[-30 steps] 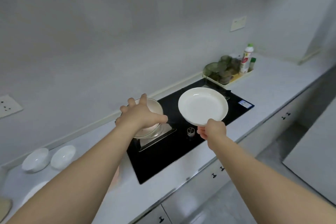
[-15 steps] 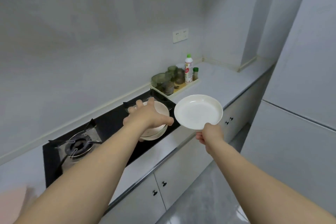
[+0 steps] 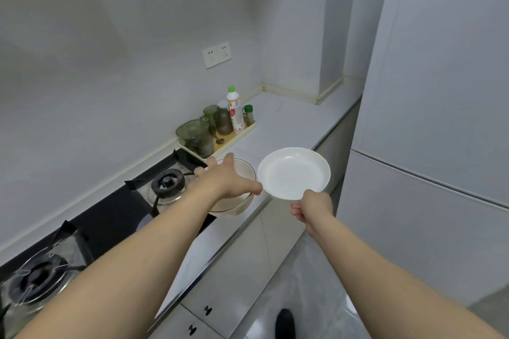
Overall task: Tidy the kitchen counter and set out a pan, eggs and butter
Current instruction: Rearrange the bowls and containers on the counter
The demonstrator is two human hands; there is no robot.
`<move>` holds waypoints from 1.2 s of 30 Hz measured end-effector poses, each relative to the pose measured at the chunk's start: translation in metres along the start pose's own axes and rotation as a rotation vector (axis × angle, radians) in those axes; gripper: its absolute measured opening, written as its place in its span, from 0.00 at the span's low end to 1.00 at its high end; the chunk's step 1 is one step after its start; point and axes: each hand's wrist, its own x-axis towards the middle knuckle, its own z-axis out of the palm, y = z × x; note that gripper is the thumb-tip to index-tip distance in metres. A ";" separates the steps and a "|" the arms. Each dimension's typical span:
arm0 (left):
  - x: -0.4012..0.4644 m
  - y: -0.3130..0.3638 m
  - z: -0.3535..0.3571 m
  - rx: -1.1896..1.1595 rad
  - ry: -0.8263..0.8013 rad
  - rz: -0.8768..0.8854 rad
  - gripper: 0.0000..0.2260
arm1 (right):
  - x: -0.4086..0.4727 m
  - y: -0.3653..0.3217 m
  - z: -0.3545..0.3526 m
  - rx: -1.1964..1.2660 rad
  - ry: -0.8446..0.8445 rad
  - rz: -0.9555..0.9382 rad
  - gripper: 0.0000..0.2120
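The left hand is gripping a stack of bowls from above, fingers curled over the far rim and thumb on the near side, holding it above the counter edge. Just right of it, the right hand is pinching the near rim of a white plate. Beyond both grips, jars are sitting on a tray. Left of the bowls lies the stove.
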 end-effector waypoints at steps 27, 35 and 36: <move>0.334 0.159 -0.077 -0.268 -0.063 -0.018 0.56 | 0.312 -0.182 0.091 -0.125 0.019 0.076 0.12; 0.425 0.192 -0.093 -0.327 -0.053 -0.132 0.56 | 0.424 -0.223 0.134 -0.206 -0.087 0.051 0.16; 0.434 0.195 -0.095 -0.345 -0.064 -0.141 0.55 | 0.434 -0.228 0.140 -0.208 -0.092 0.052 0.15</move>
